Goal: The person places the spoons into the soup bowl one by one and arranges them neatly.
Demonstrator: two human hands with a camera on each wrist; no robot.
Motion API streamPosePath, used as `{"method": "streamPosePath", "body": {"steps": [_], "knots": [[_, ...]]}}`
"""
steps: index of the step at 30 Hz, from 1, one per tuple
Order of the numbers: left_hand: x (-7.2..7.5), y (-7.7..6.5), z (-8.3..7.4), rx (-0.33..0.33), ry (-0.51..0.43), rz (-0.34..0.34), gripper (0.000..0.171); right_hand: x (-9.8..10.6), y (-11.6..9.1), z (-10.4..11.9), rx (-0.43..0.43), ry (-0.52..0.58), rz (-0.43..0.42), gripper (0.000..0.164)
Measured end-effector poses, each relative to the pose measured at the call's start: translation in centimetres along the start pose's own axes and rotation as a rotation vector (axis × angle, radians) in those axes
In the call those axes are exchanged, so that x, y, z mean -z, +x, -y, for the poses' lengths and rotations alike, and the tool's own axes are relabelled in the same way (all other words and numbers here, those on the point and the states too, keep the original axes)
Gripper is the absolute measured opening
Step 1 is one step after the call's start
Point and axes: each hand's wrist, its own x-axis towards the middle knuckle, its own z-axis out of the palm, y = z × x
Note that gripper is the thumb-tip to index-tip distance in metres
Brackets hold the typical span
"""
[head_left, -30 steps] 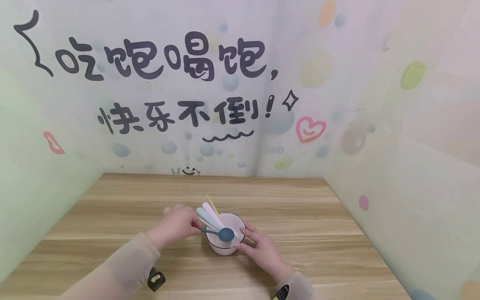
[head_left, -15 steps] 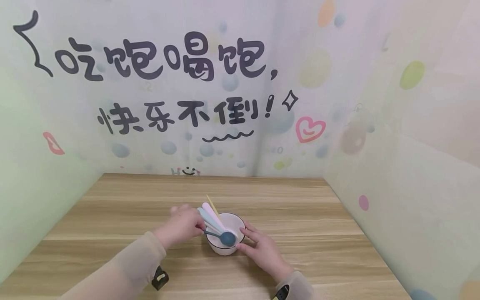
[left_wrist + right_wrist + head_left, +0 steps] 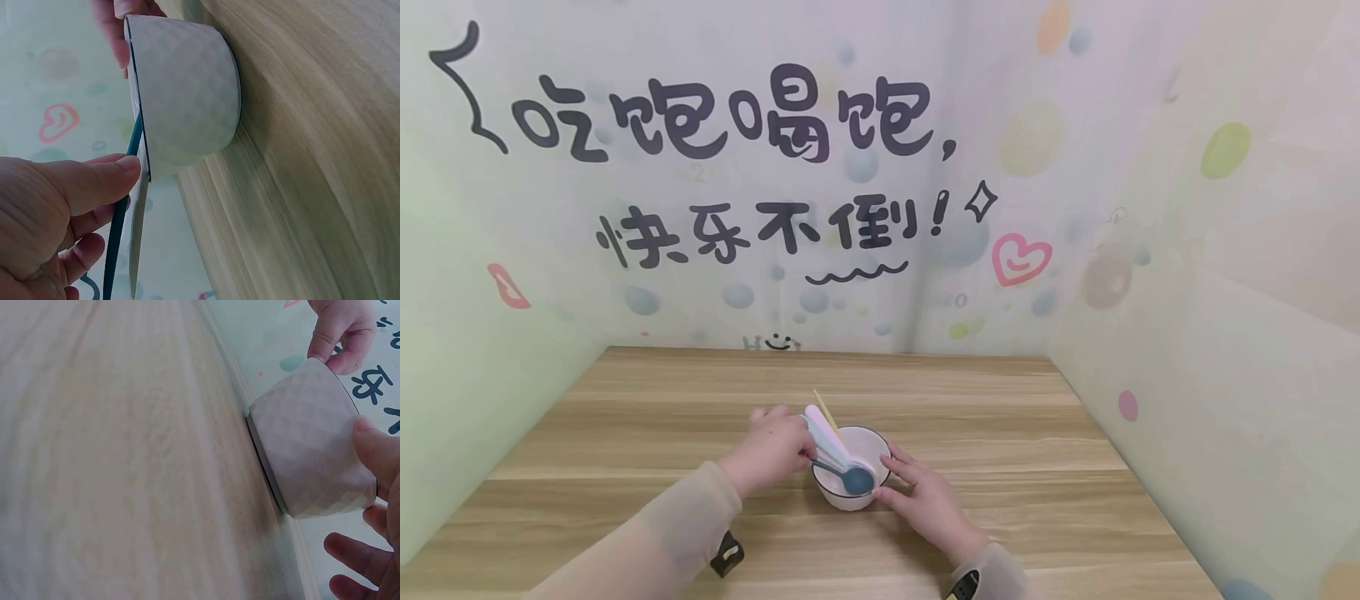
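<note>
My left hand [image 3: 775,450] pinches the handle of a dark blue spoon [image 3: 857,481] between thumb and fingers. The spoon's round end lies over the near part of a white bowl [image 3: 847,504] with a dark rim. In the left wrist view its blue handle [image 3: 117,244] slants across the rim beside a pale handle [image 3: 135,250]. My right hand [image 3: 928,504] steadies the bowl from the right, thumb and fingers at its rim. Also leaning in the bowl are a pink-handled utensil [image 3: 823,427], a light blue handle [image 3: 820,439] partly behind my left hand, and a thin yellow stick [image 3: 825,408].
The bowl stands upright on a wood-grain table [image 3: 1037,467]. A light back wall [image 3: 850,317] with dark lettering and coloured dots rises behind the table, with side walls at left and right.
My left hand has moved slightly right, bringing the spoon lower and further into the bowl beside the other utensils. My right hand and the bowl have stayed in place.
</note>
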Motion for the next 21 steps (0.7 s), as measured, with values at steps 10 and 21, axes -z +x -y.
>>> {"method": "streamPosePath", "body": {"steps": [10,21], "knots": [[-0.5,0.14,0.29,-0.008,0.023,-0.008,0.014,-0.06,0.01,-0.08,-0.002,0.002,0.003,0.06],[-0.42,0.52,-0.02,0.051,-0.005,0.002,0.014,-0.04,-0.02,-0.08,-0.006,0.006,0.005,0.059]]}}
